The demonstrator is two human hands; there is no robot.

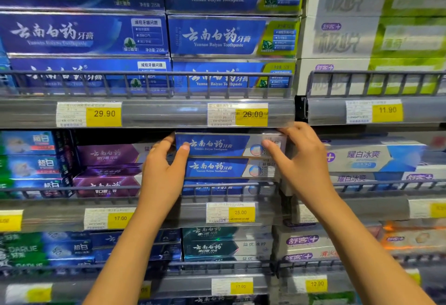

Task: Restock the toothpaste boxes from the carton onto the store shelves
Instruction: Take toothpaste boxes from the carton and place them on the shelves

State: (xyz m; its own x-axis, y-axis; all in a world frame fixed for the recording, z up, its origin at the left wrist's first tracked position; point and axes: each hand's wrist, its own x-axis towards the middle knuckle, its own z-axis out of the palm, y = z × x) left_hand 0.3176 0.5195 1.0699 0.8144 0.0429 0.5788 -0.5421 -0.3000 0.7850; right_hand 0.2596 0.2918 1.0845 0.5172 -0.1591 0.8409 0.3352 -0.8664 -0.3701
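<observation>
Shelves [149, 114] look nearly full; left hand [164, 167] and right hand [299, 160] clasp one box [217, 144] by its ends, stack [217, 168] just beneath; carton unseen.

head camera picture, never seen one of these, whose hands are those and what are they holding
This is a single picture from a camera worn on a person's head, looking forward and down at store shelves. There is no machine: the two bare arms are the person's own. The left hand and right hand grip the two ends of a blue toothpaste box. It sits on top of a stack of matching boxes on the middle shelf, above the 25.00 price tag. Purple boxes sit to the left. The carton is not in view.
</observation>
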